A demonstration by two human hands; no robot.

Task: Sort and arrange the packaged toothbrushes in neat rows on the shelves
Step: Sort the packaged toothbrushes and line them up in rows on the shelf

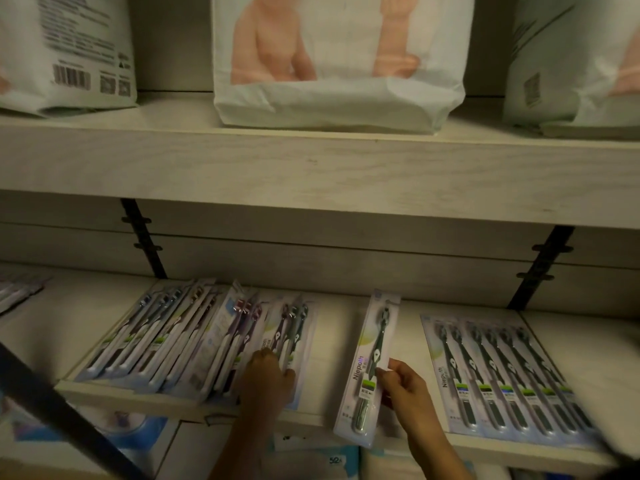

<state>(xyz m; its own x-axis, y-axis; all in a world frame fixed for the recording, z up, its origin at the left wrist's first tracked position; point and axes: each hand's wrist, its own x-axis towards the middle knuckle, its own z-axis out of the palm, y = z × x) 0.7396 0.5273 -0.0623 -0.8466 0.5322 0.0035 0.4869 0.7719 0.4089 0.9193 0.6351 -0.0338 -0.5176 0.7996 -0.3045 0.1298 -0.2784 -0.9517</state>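
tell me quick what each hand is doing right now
Left hand: on the overlapped toothbrush packs; grip cannot be told.
Right hand: pinching a single toothbrush pack.

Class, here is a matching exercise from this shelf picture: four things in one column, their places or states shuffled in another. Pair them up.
1 left hand
2 right hand
3 white bag
4 dark toothbrush row

A on upper shelf
B flat, right end of lower shelf
C pinching single pack
D touching leaning packs

Pairs: 1-D, 2-C, 3-A, 4-B
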